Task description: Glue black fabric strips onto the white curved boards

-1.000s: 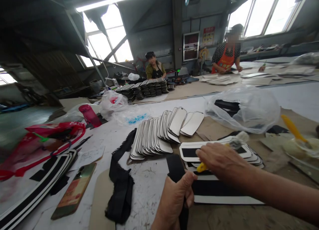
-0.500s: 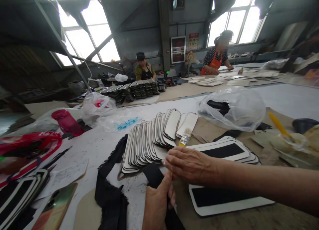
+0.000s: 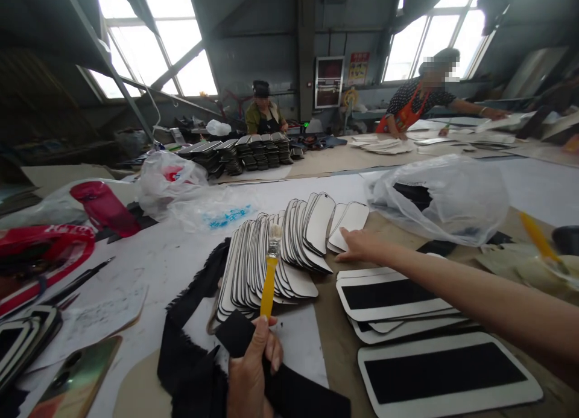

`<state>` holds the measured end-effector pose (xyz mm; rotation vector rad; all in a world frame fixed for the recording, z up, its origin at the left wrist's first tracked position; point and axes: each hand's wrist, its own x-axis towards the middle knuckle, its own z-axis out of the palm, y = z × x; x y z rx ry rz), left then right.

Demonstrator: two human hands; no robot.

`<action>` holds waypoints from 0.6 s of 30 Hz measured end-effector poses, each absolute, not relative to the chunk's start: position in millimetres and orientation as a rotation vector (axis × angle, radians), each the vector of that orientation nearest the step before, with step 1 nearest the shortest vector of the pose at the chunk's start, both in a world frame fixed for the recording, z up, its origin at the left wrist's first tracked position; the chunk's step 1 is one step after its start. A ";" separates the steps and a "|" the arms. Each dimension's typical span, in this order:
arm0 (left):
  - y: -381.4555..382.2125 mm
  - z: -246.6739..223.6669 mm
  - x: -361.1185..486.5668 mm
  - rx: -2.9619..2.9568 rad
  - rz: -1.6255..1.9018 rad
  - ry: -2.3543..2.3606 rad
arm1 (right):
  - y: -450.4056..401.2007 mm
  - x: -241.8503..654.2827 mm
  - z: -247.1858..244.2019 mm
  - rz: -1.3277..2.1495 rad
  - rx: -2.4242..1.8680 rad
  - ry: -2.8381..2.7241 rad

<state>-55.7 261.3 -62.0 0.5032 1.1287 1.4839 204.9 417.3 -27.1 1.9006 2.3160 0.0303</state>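
Observation:
My left hand (image 3: 253, 361) is closed around the yellow handle of a paintbrush (image 3: 268, 285), whose bristles point up and away. The same hand also grips a black fabric strip (image 3: 307, 391), one end of which sticks out on its left. My right hand (image 3: 362, 247) stretches forward, fingers apart, with its fingertips at the lower edge of a small pile of white rounded panels (image 3: 354, 218). Just left of it stands a fanned row of white dark-edged panels (image 3: 253, 261). Under my right forearm, white panels with black strips on them (image 3: 389, 297) lie stacked, and another such panel (image 3: 446, 370) lies nearer.
A clear plastic bag (image 3: 452, 195) sits at the right, near a yellow-handled tool (image 3: 538, 234). Frayed black cloth (image 3: 190, 339) and a phone (image 3: 75, 379) lie at the left. Two people work across the table, beside dark stacks (image 3: 253, 155) and pale sheets (image 3: 384, 144).
The brush has gone from my right hand to my left. My right hand has moved forward to the small panel pile. One co-worker has leaned right with an arm outstretched.

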 end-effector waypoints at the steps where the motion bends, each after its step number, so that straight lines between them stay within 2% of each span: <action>1: 262.4 -63.1 -57.0 0.486 1.471 1.132 | 419.9 204.6 -32.3 0.009 1.886 2.311; 6: 264.0 -55.5 -58.6 0.442 1.456 1.124 | 422.3 207.4 -39.9 -0.027 1.954 2.287; 14: 260.9 -54.2 -63.6 0.414 1.522 1.015 | 409.4 205.4 -7.0 0.054 2.320 2.402; 18: 261.4 -54.5 -64.8 0.417 1.537 1.000 | 407.6 185.1 -11.1 -0.156 2.295 2.563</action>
